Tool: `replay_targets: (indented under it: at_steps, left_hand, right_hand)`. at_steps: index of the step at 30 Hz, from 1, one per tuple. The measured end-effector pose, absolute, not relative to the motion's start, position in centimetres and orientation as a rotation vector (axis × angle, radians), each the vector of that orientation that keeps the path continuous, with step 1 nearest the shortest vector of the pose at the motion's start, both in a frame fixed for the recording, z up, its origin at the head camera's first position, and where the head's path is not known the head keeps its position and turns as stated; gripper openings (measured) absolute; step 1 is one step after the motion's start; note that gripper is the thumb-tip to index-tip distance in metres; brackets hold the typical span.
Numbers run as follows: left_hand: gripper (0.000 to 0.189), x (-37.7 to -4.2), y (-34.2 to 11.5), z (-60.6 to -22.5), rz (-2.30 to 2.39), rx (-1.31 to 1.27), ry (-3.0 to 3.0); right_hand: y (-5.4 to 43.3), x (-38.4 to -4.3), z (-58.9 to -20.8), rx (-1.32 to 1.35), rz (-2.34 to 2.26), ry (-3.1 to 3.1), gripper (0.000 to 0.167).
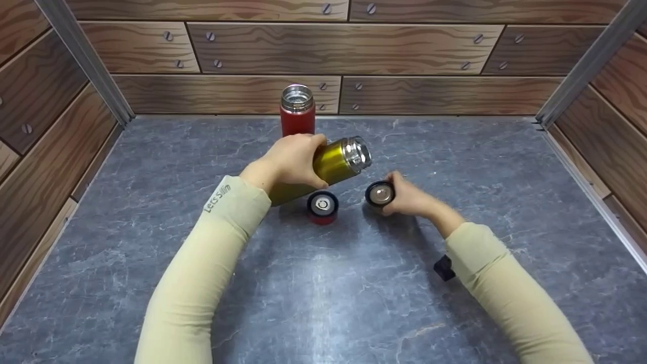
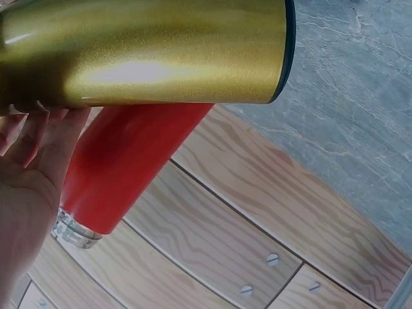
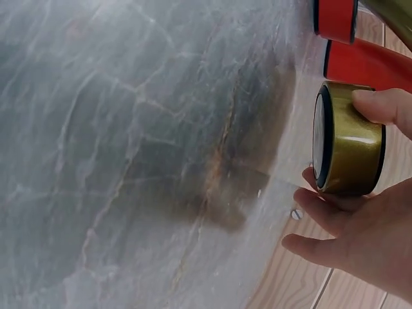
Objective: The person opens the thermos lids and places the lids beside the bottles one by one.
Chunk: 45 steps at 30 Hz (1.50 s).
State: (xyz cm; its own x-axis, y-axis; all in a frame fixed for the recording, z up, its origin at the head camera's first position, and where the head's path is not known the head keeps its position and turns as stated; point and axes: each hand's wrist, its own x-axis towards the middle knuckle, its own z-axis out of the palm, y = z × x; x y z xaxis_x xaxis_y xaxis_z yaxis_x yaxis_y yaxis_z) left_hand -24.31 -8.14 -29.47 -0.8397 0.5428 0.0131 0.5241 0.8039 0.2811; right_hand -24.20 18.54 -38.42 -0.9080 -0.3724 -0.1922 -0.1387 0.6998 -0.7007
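Note:
My left hand [image 1: 293,159] grips a gold thermos flask [image 1: 334,163] round its body and holds it tilted, its lidless steel mouth pointing right. The flask's dark-rimmed base [image 2: 288,51] shows in the left wrist view. My right hand [image 1: 408,197] pinches a gold lid [image 3: 351,145] between thumb and fingers, to the right of the flask's mouth and apart from it. Just behind my left hand a red thermos flask [image 1: 297,123] stands upright without its lid; the hand hides its lower part. Below the gold flask, a red lid [image 1: 323,208] rests on the table.
The table [image 1: 313,303] has a grey marbled top. Wood-patterned walls [image 1: 343,48] close it in at the back and both sides, with metal strips in the corners. A small black object [image 1: 444,268] lies partly hidden by my right sleeve.

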Motion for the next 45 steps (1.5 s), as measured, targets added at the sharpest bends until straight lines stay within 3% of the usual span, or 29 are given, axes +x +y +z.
replay_targets:
  at_steps: [25,33,45]
  left_hand:
    - [0.064,-24.0,-8.4,-29.1,0.457,0.848,2.931]
    - [0.065,-24.0,-8.5,-28.8,0.503,0.841,2.954]
    - [0.067,-24.1,-8.4,-28.1,0.778,0.795,2.941]
  right_hand:
    - [18.6,-24.0,-39.6,-0.375,-0.878,2.665,0.068]
    - [19.2,-24.0,-37.9,-0.353,-0.811,2.617,0.091]
    - [20.9,-23.8,-36.0,-0.403,-0.825,2.592,0.088]
